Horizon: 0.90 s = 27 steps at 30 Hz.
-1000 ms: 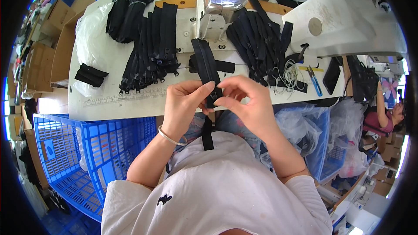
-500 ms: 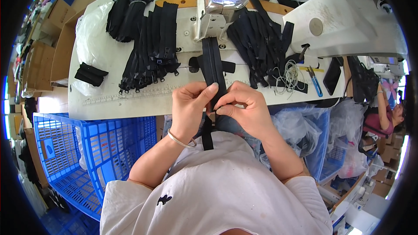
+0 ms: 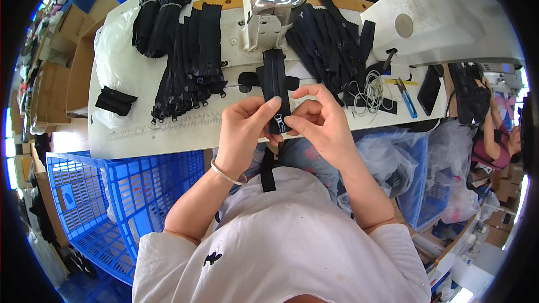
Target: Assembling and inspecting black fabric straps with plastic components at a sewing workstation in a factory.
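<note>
At the near edge of the white worktable (image 3: pixel 140 134), a black zipper (image 3: pixel 276 87) is pinched between both hands. The left hand (image 3: pixel 242 134) is closed on the tape from the left, thumb and forefinger meeting just beside the metal slider (image 3: pixel 280 122); the right hand (image 3: pixel 321 123) is closed on it from the right, fingertips touching the slider. The zipper's far end lies flat on the table beneath the sewing machine head (image 3: pixel 269 5), and its near end hangs off the table edge toward the lap. A wire bangle (image 3: pixel 224 173) is worn on the left wrist.

Judgement: the slider is best worked with the tape held taut and straight, both halves level, so the teeth are not skewed.

Further out, stacks of black zippers (image 3: pixel 188 62) are laid to the left, a second heap (image 3: pixel 331 39) to the right, with coiled white cord (image 3: pixel 370 87) and blue snips (image 3: pixel 405 94) beyond. A blue crate (image 3: pixel 101 191) is set near left.
</note>
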Each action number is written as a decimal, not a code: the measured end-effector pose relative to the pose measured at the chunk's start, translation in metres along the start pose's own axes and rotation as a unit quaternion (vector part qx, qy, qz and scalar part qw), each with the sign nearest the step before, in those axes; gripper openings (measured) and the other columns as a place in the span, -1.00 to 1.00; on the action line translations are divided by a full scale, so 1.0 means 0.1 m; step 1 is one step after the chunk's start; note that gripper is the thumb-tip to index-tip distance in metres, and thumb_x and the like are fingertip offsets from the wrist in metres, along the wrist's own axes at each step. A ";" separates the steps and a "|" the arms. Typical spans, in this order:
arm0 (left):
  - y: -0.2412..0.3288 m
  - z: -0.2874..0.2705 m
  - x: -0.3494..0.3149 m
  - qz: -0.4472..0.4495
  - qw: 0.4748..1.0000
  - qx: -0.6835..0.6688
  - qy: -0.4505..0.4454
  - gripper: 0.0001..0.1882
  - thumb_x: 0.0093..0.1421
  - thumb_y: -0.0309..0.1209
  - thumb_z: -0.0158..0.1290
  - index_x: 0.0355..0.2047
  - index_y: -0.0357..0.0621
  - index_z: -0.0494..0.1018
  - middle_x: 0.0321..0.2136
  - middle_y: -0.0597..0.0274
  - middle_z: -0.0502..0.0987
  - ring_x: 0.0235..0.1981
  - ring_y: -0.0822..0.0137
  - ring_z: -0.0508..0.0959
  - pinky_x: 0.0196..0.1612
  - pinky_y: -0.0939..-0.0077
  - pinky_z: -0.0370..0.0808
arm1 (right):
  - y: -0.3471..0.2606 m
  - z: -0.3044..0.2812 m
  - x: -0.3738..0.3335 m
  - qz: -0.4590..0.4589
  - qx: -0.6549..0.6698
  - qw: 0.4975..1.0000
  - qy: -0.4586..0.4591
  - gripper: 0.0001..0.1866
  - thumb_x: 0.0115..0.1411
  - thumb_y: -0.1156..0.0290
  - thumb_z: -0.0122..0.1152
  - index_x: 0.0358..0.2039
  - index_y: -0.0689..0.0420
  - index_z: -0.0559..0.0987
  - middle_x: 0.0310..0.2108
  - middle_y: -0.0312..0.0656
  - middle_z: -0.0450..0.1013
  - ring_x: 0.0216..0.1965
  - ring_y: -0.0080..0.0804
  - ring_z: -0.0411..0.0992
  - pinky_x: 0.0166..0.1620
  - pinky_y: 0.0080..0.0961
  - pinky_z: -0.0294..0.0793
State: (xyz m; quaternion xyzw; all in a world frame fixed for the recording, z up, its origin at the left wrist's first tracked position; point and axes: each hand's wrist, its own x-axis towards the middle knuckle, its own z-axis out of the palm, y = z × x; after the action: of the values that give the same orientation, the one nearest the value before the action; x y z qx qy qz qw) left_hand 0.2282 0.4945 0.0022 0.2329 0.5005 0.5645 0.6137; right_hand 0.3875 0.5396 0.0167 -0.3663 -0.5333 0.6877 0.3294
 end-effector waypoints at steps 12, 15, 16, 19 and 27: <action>0.06 0.02 -0.10 0.016 0.999 0.049 0.006 -0.78 0.17 -0.42 0.15 -0.45 -0.41 0.52 -0.59 0.15 0.56 -0.65 0.46 0.55 -0.61 0.66 0.53 | -0.01 -0.06 0.03 0.090 -0.085 0.991 -0.045 -0.74 0.17 0.33 0.23 -0.44 0.32 0.56 -0.56 -0.19 0.53 -0.54 -0.61 0.47 -0.45 -0.68 0.45; 0.06 0.05 -0.10 0.042 0.996 0.071 0.018 -0.79 0.16 -0.43 0.14 -0.53 -0.35 0.49 -0.64 0.19 0.54 -0.69 0.49 0.51 -0.68 0.66 0.47 | -0.04 -0.08 0.06 0.100 -0.079 0.989 -0.069 -0.71 0.18 0.30 0.23 -0.43 0.32 0.58 -0.56 -0.16 0.54 -0.56 -0.58 0.49 -0.48 -0.68 0.48; 0.06 0.05 -0.10 0.041 0.996 0.072 0.017 -0.79 0.16 -0.43 0.14 -0.53 -0.35 0.49 -0.64 0.19 0.54 -0.69 0.49 0.51 -0.68 0.66 0.47 | -0.05 -0.08 0.06 0.104 -0.072 0.989 -0.080 -0.71 0.18 0.28 0.24 -0.43 0.32 0.58 -0.56 -0.16 0.54 -0.57 -0.57 0.50 -0.49 -0.68 0.49; 0.06 0.03 -0.10 0.043 0.995 0.085 0.008 -0.82 0.15 -0.44 0.14 -0.50 -0.35 0.50 -0.62 0.21 0.54 -0.67 0.51 0.51 -0.67 0.68 0.47 | -0.06 -0.07 0.06 0.120 -0.071 0.987 -0.080 -0.71 0.17 0.27 0.25 -0.43 0.31 0.58 -0.56 -0.16 0.54 -0.57 -0.58 0.50 -0.48 -0.69 0.50; 0.04 0.04 -0.10 0.034 0.997 0.068 0.008 -0.85 0.13 -0.46 0.17 -0.43 -0.34 0.51 -0.55 0.22 0.56 -0.62 0.52 0.53 -0.68 0.69 0.47 | -0.03 -0.08 0.04 0.126 -0.040 0.988 -0.078 -0.75 0.18 0.32 0.25 -0.41 0.29 0.56 -0.56 -0.22 0.54 -0.54 -0.62 0.50 -0.47 -0.71 0.49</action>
State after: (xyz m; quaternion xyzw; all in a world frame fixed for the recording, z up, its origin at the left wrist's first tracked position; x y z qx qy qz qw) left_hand 0.2313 0.4877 0.0108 0.2864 0.5342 0.5512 0.5734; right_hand 0.3920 0.5478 0.0180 -0.3887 -0.5344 0.7280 0.1828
